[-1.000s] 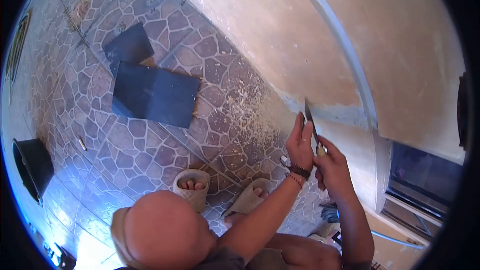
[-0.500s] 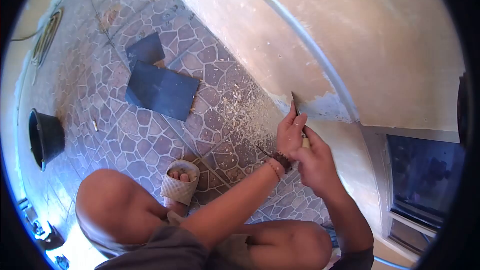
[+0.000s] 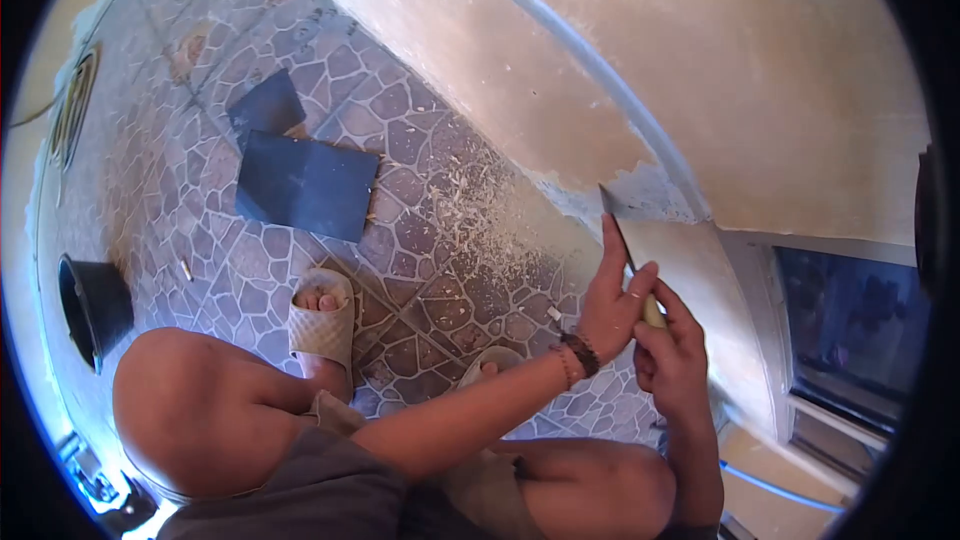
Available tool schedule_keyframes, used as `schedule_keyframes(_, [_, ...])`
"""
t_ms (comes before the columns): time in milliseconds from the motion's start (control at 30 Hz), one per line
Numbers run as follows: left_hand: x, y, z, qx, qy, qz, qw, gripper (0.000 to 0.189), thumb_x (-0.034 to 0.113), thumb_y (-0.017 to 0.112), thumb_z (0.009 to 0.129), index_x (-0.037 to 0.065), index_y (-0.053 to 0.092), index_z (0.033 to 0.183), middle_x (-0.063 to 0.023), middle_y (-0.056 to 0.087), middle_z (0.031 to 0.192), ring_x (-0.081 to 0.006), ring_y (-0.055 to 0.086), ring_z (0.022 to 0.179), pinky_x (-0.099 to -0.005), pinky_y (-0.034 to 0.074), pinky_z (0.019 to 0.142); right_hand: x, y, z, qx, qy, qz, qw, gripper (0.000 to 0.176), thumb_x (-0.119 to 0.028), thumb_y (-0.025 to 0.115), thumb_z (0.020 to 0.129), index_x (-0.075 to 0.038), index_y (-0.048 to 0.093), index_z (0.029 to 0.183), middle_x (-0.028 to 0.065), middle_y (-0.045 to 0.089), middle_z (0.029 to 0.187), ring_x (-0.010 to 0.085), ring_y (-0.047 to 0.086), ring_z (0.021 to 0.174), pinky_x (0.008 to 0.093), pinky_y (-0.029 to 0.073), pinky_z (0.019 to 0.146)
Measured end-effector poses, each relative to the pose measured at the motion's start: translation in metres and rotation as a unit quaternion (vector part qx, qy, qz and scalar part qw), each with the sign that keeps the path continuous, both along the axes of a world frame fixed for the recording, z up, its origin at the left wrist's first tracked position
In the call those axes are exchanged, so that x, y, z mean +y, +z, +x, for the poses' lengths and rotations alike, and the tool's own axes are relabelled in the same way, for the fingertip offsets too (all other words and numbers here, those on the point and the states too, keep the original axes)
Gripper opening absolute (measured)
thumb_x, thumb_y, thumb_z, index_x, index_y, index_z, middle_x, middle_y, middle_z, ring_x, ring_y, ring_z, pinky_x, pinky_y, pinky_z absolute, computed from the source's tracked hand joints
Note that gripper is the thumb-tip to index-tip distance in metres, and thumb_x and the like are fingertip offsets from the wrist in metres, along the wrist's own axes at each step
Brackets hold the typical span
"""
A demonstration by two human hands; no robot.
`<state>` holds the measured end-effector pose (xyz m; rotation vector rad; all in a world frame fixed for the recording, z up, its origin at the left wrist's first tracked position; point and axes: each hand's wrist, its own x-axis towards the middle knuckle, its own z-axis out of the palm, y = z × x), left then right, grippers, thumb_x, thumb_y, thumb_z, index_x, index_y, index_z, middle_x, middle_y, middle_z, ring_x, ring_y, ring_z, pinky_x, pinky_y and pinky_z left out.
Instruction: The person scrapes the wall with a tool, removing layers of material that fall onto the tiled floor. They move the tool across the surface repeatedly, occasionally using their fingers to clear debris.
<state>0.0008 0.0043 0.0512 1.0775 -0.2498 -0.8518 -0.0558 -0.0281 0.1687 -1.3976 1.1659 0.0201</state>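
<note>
A knife (image 3: 625, 247) with a thin dark blade and a pale yellowish handle is held in both hands. The fingers of my right hand (image 3: 675, 350) close around its handle. My left hand (image 3: 610, 305), with bracelets at the wrist, grips along the blade, thumb near the handle and index finger stretched toward the tip. That tip meets the cream wall (image 3: 800, 120) at the ragged edge of a bare whitish patch (image 3: 650, 195), where the paint is gone. Part of the handle is hidden by the fingers.
Pale flakes (image 3: 485, 205) litter the stone-patterned floor (image 3: 250, 265) below the wall. Two dark flat sheets (image 3: 310, 185) lie further left. A black bucket (image 3: 95, 305) lies tipped at the left, with a coiled hose (image 3: 75, 110) beyond it. A window (image 3: 840, 330) is at the right.
Both hands and the knife have shifted slightly right and down, its tip now further right along the patch edge. The view has moved too, and a second slippered foot shows beneath my left arm.
</note>
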Motion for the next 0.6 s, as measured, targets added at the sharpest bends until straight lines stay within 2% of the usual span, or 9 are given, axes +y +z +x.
schedule_keyframes(67, [-0.004,0.004,-0.008,-0.077,0.024,0.019,0.997,0.075,0.02,0.05,0.095,-0.004,0.0,0.146,-0.0206,0.037,0.139,-0.0189,0.042,0.121,-0.0272,0.035,0.099,0.001,0.008,-0.007,-0.011,-0.055,0.034,0.998,0.053,-0.009,0.053,0.086,0.002,0.038,0.135,0.0005,0.052,0.07,0.0028,0.041,0.047,0.019,0.031,0.038])
schedule_keyframes(133, [-0.005,0.012,-0.008,-0.174,0.047,0.055,0.982,0.076,0.02,0.05,0.094,-0.004,-0.002,0.146,-0.0229,0.032,0.143,-0.0215,0.039,0.125,-0.028,0.033,0.101,0.006,0.012,-0.005,0.0,-0.063,0.014,0.998,0.052,-0.008,0.052,0.086,0.002,0.038,0.135,-0.0012,0.049,0.066,0.0027,0.038,0.043,0.019,0.028,0.036])
schedule_keyframes(167, [-0.003,0.013,-0.005,-0.103,0.018,0.007,0.995,0.074,0.02,0.047,0.094,-0.009,0.0,0.144,-0.0314,0.012,0.149,-0.0342,0.019,0.139,-0.0338,0.021,0.111,0.007,0.012,-0.001,0.003,-0.07,0.017,0.997,0.052,-0.009,0.052,0.086,0.001,0.038,0.135,-0.0016,0.048,0.065,0.0026,0.037,0.043,0.019,0.028,0.036])
schedule_keyframes(267, [-0.004,-0.006,0.021,-0.016,0.001,0.007,1.0,0.074,0.02,0.047,0.094,-0.009,0.001,0.143,-0.0322,0.018,0.146,-0.0371,0.025,0.135,-0.0353,0.025,0.109,0.003,-0.003,0.027,-0.001,-0.097,0.073,0.993,0.049,-0.01,0.053,0.088,-0.003,0.04,0.135,-0.0021,0.046,0.067,0.0028,0.037,0.046,0.0192,0.028,0.038])
schedule_keyframes(333, [0.002,-0.017,0.033,-0.066,-0.004,0.021,0.998,0.073,0.017,0.048,0.092,-0.01,0.002,0.143,-0.0321,0.024,0.143,-0.0369,0.033,0.13,-0.0359,0.029,0.105,0.008,-0.017,0.036,0.007,-0.098,0.066,0.993,0.049,-0.01,0.053,0.087,-0.004,0.039,0.135,-0.001,0.046,0.07,0.0034,0.038,0.048,0.0195,0.03,0.039])
schedule_keyframes(367, [0.004,-0.018,0.032,-0.098,-0.003,0.036,0.995,0.073,0.016,0.048,0.092,-0.01,0.002,0.143,-0.0321,0.028,0.141,-0.0368,0.036,0.128,-0.0363,0.032,0.104,0.004,-0.019,0.027,0.007,-0.064,0.076,0.995,0.051,-0.009,0.052,0.088,-0.004,0.037,0.136,0.0007,0.049,0.074,0.0042,0.04,0.049,0.0203,0.032,0.041])
schedule_keyframes(400, [0.006,-0.016,0.026,-0.143,0.0,0.064,0.988,0.073,0.015,0.048,0.092,-0.01,0.002,0.143,-0.0303,0.038,0.137,-0.0331,0.048,0.119,-0.0366,0.039,0.097,0.002,-0.018,0.015,0.024,-0.045,0.061,0.997,0.051,-0.009,0.052,0.087,-0.004,0.036,0.136,0.0011,0.05,0.075,0.0043,0.041,0.05,0.0206,0.033,0.041])
schedule_keyframes(500, [0.007,-0.009,0.01,-0.248,-0.016,0.045,0.968,0.075,0.015,0.049,0.091,-0.011,0.0,0.142,-0.0329,0.015,0.147,-0.0393,0.023,0.137,-0.0402,0.023,0.11,-0.004,-0.019,-0.012,0.062,0.009,0.0,0.998,0.054,-0.008,0.048,0.087,-0.004,0.033,0.138,0.003,0.053,0.08,0.0044,0.042,0.053,0.0211,0.034,0.042])
schedule_keyframes(600, [0.002,-0.024,0.018,-0.206,-0.024,0.032,0.978,0.078,0.014,0.049,0.09,-0.01,-0.004,0.142,-0.0313,-0.002,0.15,-0.0394,0.003,0.141,-0.0393,0.01,0.114,-0.009,-0.048,-0.011,0.033,0.006,-0.007,0.999,0.053,-0.008,0.047,0.086,-0.002,0.033,0.138,0.0026,0.054,0.08,0.0045,0.043,0.054,0.0211,0.033,0.042])
